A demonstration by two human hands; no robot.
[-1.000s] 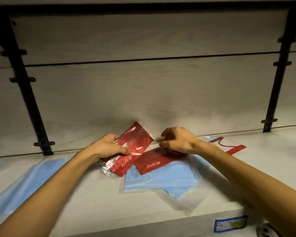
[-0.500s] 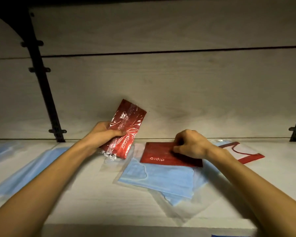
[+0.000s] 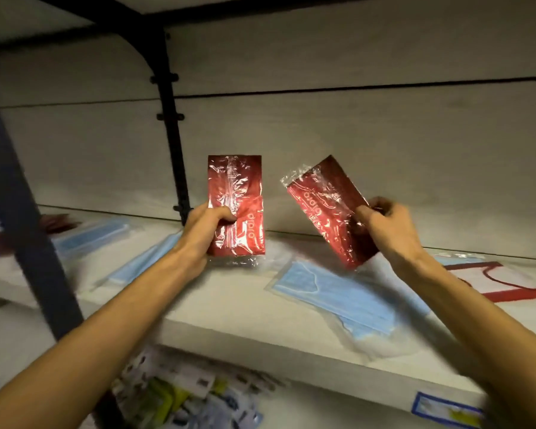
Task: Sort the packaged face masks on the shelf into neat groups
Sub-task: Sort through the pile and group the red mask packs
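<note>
Both hands point(image 3: 294, 230) raised, fingers pinching.

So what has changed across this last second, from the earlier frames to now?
The right hand has taken hold of the second red packet, which lay flat on the blue masks, and lifted it clear of the shelf. The left hand has raised its red packet higher and turned it upright. The view swung leftward. The blue masks and the red-trimmed pack stayed lying on the shelf.
</note>
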